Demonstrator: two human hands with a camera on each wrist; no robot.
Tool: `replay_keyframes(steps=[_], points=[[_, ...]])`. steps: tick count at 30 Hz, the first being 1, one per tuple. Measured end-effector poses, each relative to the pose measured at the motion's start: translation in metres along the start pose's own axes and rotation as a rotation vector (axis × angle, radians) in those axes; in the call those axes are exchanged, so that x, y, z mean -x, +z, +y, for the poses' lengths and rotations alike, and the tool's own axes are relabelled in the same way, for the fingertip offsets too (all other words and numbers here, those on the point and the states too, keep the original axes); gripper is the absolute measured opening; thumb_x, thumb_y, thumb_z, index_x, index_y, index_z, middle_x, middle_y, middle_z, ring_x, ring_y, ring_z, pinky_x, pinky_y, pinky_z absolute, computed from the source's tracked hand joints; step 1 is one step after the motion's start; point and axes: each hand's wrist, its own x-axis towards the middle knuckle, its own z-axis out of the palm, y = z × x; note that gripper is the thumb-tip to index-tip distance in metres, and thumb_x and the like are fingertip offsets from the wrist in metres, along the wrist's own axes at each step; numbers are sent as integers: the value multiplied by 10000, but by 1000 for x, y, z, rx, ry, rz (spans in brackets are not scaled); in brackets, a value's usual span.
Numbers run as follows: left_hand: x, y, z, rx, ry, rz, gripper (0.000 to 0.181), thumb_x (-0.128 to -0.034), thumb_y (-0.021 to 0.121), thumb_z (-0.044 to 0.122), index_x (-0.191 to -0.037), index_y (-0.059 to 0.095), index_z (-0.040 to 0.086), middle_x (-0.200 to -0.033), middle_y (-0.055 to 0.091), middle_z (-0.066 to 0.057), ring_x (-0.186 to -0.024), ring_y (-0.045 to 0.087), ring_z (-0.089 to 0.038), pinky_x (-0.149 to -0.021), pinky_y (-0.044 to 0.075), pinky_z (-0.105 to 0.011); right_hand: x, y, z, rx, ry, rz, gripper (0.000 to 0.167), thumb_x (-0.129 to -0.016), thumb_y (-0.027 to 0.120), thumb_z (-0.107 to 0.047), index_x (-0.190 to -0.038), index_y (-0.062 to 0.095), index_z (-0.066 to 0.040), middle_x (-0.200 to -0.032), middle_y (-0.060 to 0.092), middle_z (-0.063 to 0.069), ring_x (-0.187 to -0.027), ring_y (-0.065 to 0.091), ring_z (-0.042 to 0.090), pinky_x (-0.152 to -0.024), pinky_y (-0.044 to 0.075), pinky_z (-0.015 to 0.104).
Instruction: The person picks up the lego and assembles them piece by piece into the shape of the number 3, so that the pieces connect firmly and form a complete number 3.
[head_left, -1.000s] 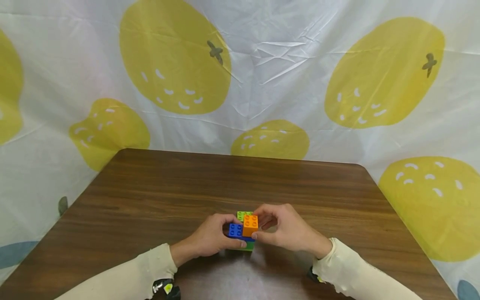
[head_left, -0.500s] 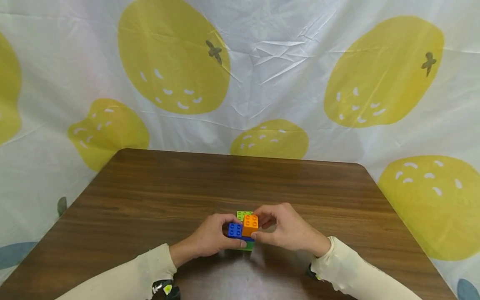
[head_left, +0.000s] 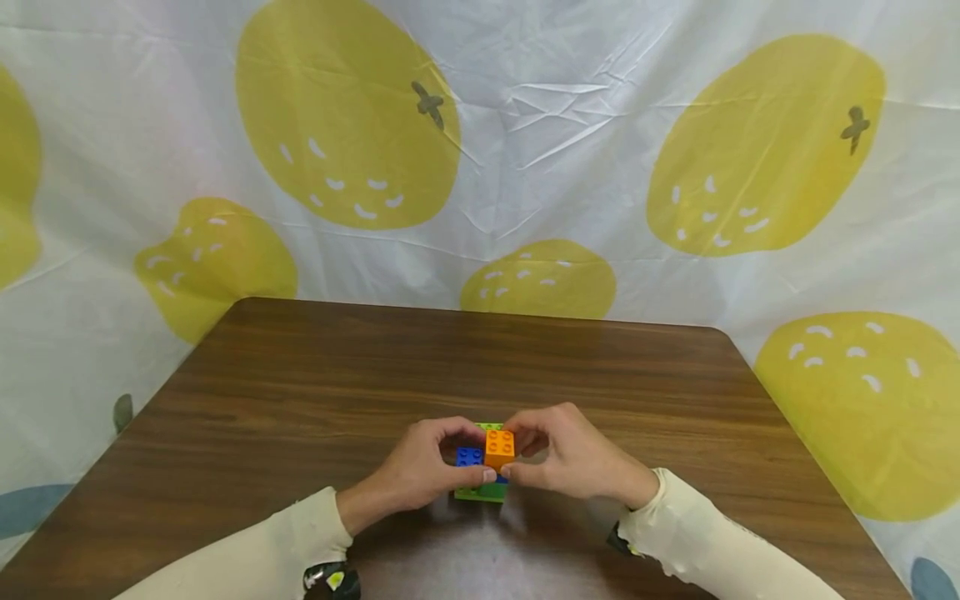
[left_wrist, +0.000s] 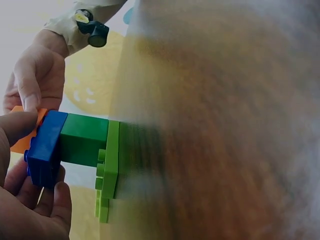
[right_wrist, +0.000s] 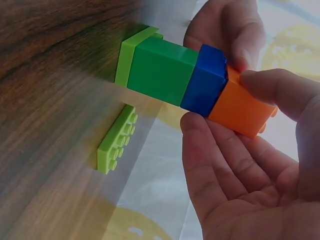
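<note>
A small tower of toy building bricks stands near the table's front edge. Its flat lime-green brick (left_wrist: 112,157) lies lowest, under a green brick (right_wrist: 162,70). Across that sits a blue brick (left_wrist: 47,145) that juts out to the left. On the blue one's right half is an orange brick (head_left: 500,442), a thin gap showing between them in the right wrist view. My right hand (head_left: 581,458) pinches the orange brick between thumb and fingers. My left hand (head_left: 416,467) also pinches it from the left, thumb in front and fingers behind, above the blue studs.
A second flat lime-green brick (right_wrist: 117,140) lies on the wooden table (head_left: 337,367) just behind the tower. A white cloth with yellow fruit prints (head_left: 540,192) hangs beyond the table's far edge. Both wrists carry dark cameras.
My left hand has shifted up from the sides of the blue brick to the orange brick. My right hand keeps its hold, almost unmoved.
</note>
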Motion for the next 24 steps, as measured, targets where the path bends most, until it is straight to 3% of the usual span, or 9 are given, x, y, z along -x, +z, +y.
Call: replay_keyframes(steps=[10,17,24], points=[[-2,0,-2,-26,1,-3,368,-886,881,274,-1180,754,93,-1140,770,-64,-950,710,-146,-831,597,-236,-1,0,1,-33,49,-10,266,-851,883,-220,-1074,751,-161,-912,773,-67,-808,729,48,-781,626,270],[-4,-1,-2,-87,24,4,354,-857,905,260,-1138,763,97,-1096,772,-44,-929,697,-134,-818,587,-224,0,0,3,-65,71,-13,275,-827,912,-233,-1041,752,-169,-911,779,-64,-816,742,75,-791,648,375],[-5,-1,-2,-106,32,1,350,-850,910,254,-1130,766,102,-1088,770,-39,-916,694,-127,-805,585,-220,-1,-1,3,-60,62,-25,267,-829,914,-239,-1033,756,-170,-913,786,-64,-818,741,53,-783,645,341]])
